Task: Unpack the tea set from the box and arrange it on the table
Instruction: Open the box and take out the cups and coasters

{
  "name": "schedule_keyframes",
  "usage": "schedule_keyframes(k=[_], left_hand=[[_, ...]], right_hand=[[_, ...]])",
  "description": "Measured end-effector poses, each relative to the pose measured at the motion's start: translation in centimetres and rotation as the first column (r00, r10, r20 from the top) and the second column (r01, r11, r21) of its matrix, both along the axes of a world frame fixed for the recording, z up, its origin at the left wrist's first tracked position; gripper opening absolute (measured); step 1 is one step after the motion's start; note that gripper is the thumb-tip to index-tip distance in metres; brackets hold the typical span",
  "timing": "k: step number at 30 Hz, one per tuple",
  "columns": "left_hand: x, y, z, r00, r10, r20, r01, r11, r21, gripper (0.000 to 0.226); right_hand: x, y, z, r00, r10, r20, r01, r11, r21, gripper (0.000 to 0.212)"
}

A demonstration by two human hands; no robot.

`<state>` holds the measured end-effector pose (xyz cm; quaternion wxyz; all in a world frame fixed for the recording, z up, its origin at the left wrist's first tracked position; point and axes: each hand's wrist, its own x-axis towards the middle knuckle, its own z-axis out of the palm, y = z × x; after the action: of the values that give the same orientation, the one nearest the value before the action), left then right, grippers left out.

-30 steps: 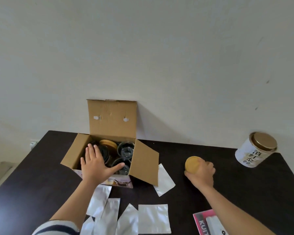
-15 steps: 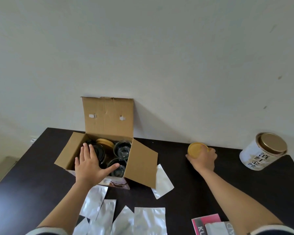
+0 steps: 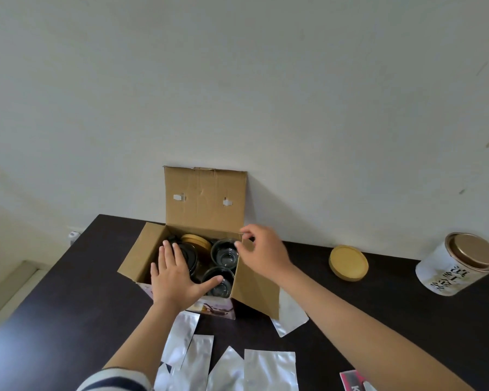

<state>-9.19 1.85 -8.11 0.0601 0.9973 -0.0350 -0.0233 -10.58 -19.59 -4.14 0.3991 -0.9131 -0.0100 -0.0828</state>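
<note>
Your right hand [image 3: 261,253] hovers over the right side of the open box [image 3: 198,266], its fingers [image 3: 244,244] loosely curled and apart, holding nothing, thumb and forefinger just above the far glass cup [image 3: 223,253]. Your left hand [image 3: 175,275] lies flat with straight, spread fingers on the dark-lidded pot [image 3: 191,256] in the box's left half, thumb reaching toward the near glass cup [image 3: 218,280]. A wooden lid [image 3: 196,241] sits behind the pot, inside the box.

The box stands at the tabletop's [image 3: 68,292] far edge against the wall. One wooden coaster [image 3: 348,263] already lies out near the far edge, between the box and the tin [image 3: 460,263] at the far right corner. Silver pouches [image 3: 268,371] lie along the near edge.

You look to be early in unpacking, reaching for the next piece. The next move calls for pinching the far cup's rim, lifting it straight up clear of the right flap, while your left hand steadies the box.
</note>
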Motion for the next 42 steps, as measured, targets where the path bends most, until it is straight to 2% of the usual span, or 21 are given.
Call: schedule_keyframes(k=[2, 5, 7, 9, 14, 21, 25, 27, 31, 34, 38, 42], left_hand=[[0.0, 0.0, 0.1, 1.000, -0.003, -0.003, 0.003, 1.000, 0.005, 0.146], [-0.1, 0.2, 0.1, 1.000, -0.015, -0.006, 0.015, 1.000, -0.008, 0.148], [-0.1, 0.3, 0.1, 1.000, -0.021, -0.004, 0.020, 0.999, -0.036, 0.149], [-0.1, 0.3, 0.1, 1.000, -0.023, -0.010, 0.022, 0.999, -0.028, 0.150], [0.0, 0.5, 0.0, 1.000, -0.027, -0.008, 0.026, 0.999, -0.039, 0.150], [0.3, 0.5, -0.1, 1.000, -0.025, -0.001, 0.025, 0.999, -0.040, 0.148], [0.2, 0.6, -0.1, 1.000, -0.025, -0.001, 0.025, 0.999, -0.024, 0.147], [0.3, 0.6, 0.0, 1.000, -0.026, -0.003, 0.026, 0.999, -0.030, 0.148], [0.2, 0.6, 0.1, 1.000, -0.020, -0.004, 0.020, 0.999, -0.040, 0.148], [0.3, 0.5, -0.1, 1.000, -0.018, -0.004, 0.018, 0.999, -0.044, 0.147], [0.3, 0.3, -0.3, 1.000, -0.014, 0.009, 0.014, 0.998, -0.058, 0.147], [0.2, 0.3, -0.4, 1.000, -0.009, 0.020, 0.010, 0.998, -0.054, 0.146]], right_hand=[[1.4, 2.5, 0.6, 0.996, 0.030, -0.083, -0.043, 0.984, -0.170, 0.036], [3.0, 4.8, 0.7, 0.984, 0.016, -0.176, -0.105, 0.854, -0.510, 0.047], [3.7, 5.6, 0.4, 0.974, -0.016, -0.227, -0.134, 0.768, -0.627, 0.059], [4.2, 6.1, 0.1, 0.963, -0.047, -0.264, -0.149, 0.724, -0.673, 0.067], [4.8, 6.7, -0.2, 0.961, -0.082, -0.265, -0.115, 0.751, -0.651, 0.065], [3.3, 5.4, 2.8, 0.994, -0.101, -0.048, 0.067, 0.880, -0.470, 0.064], [0.8, 1.9, 4.7, 0.980, -0.170, -0.103, 0.141, 0.960, -0.243, 0.071], [-1.1, -0.8, 4.2, 0.962, -0.230, -0.149, 0.191, 0.952, -0.237, 0.062], [-6.0, -7.7, 0.8, 0.871, -0.369, -0.324, 0.289, 0.919, -0.268, 0.055], [-9.7, -12.7, -1.6, 0.734, -0.501, -0.458, 0.312, 0.848, -0.427, 0.060], [-12.6, -18.2, -3.7, 0.584, -0.649, -0.488, 0.376, 0.749, -0.545, 0.074], [-13.4, -22.0, -5.0, 0.549, -0.663, -0.510, 0.394, 0.743, -0.541, 0.077]])
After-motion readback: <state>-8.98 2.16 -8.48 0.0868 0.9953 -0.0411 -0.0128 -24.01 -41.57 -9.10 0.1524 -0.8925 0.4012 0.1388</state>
